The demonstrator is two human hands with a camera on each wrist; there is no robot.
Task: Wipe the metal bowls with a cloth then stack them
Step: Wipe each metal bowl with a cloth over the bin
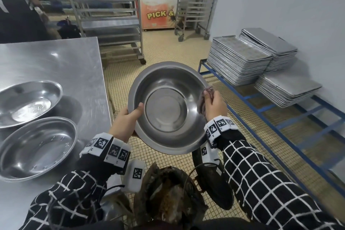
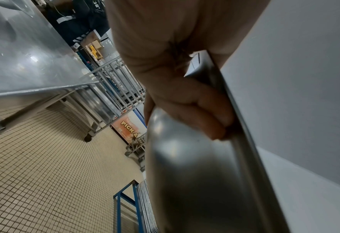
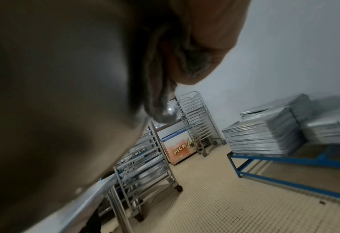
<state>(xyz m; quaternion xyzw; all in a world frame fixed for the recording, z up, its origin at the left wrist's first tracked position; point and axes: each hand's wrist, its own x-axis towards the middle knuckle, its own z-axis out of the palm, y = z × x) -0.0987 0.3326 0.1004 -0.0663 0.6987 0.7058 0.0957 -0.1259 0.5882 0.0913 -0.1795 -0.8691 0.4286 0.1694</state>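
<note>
Left hand [image 1: 128, 117] grips the bowl [image 1: 168, 106] by its near-left rim, thumb inside, fingers curled under; right hand [image 1: 214, 104] pinches the cloth [image 1: 204, 99] over the right rim. Bowl tilted, in the air over the floor, beside the desk [image 1: 56, 59] where two more bowls [image 1: 29, 102] sit unstacked. Risk: smooth rim, one-sided hold; hard wiping could twist it loose and drop it.

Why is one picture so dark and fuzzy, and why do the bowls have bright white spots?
Right wrist view: the bowl sits very close to the camera, so it fills the left as a dark, out-of-focus blur; the cloth is soft too. Head view: room light glints off the table and its two bowls.
</note>
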